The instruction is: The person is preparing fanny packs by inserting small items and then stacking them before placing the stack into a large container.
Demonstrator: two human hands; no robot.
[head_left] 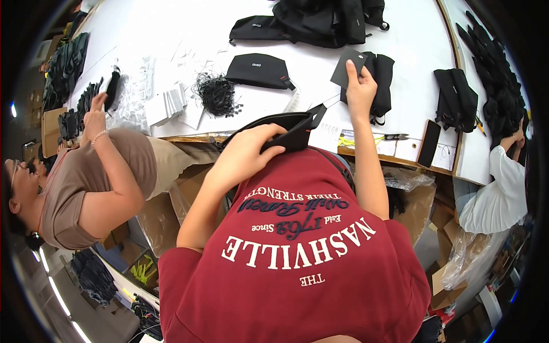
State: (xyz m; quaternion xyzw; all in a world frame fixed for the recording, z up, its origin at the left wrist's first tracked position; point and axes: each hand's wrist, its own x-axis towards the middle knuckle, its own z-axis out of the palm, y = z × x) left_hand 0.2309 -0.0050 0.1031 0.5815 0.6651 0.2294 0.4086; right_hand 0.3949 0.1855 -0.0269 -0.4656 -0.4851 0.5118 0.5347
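Observation:
My left hand point(251, 150) grips a black zippered pouch point(298, 135) at the table's near edge, against my body, thumb on its near side and fingers over its top. My right hand point(361, 91) pinches a flat black hang tag point(342, 72) between thumb and fingers, raised above the table. A thin pale cord runs from near the pouch's right end toward the tag. Behind the tag lies a black pouch point(382, 86), partly covered by my right hand. Another black pouch point(258, 70) with a small orange detail lies flat ahead.
A tangle of black strings point(216, 95) and a stack of white cards point(166, 105) lie to the left. Black pouches point(320, 20) are heaped at the far side. Small scissors point(394, 136) and a phone point(429, 143) lie at the right edge. Co-workers stand on both sides.

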